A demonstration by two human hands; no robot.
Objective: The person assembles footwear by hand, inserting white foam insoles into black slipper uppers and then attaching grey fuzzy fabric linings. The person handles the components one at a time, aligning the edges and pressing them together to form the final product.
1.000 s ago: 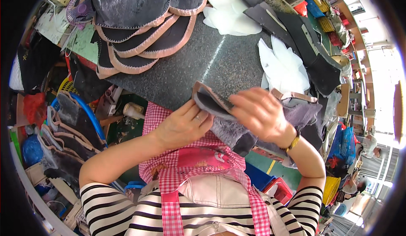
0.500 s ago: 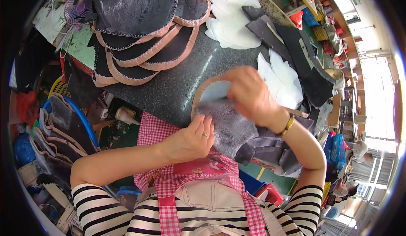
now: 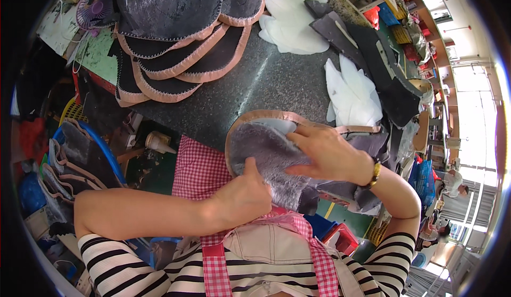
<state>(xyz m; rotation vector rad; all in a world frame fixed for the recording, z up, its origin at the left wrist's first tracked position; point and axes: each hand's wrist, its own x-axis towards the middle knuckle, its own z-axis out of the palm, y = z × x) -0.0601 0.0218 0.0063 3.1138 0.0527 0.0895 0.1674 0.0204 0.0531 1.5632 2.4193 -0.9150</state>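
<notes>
Grey fur piece (image 3: 269, 150), rounded at its far end and bordered by a tan edge band (image 3: 229, 150), lies between the 2 hands at the near edge of the dark speckled surface (image 3: 213, 108); whether it rests on that surface or is held just above it, I cannot tell. Near its far rim a pale smooth layer (image 3: 277, 123) shows between fur and band.

Left hand (image 3: 246, 195) is curled, with 1 index finger stretched out on the fur; whether its grip pinches the piece from below is hidden. Right hand (image 3: 334, 156) has a fairly wide grip, the thumb lying across the fur and well apart from the fingers, which reach the pale layer by the band. A yellow bracelet (image 3: 376, 174) circles the right wrist.

Farther back, at upper left, dark pieces with stitched tan borders (image 3: 170, 7) lie overlapped in a pile. Beyond the right hand are 2 heaps of white sheets, a far heap (image 3: 293, 20) and a near heap (image 3: 354, 92), with dark strips (image 3: 379, 63) beside them. Below the surface, at left, stands a pale nozzled bottle (image 3: 158, 142).
</notes>
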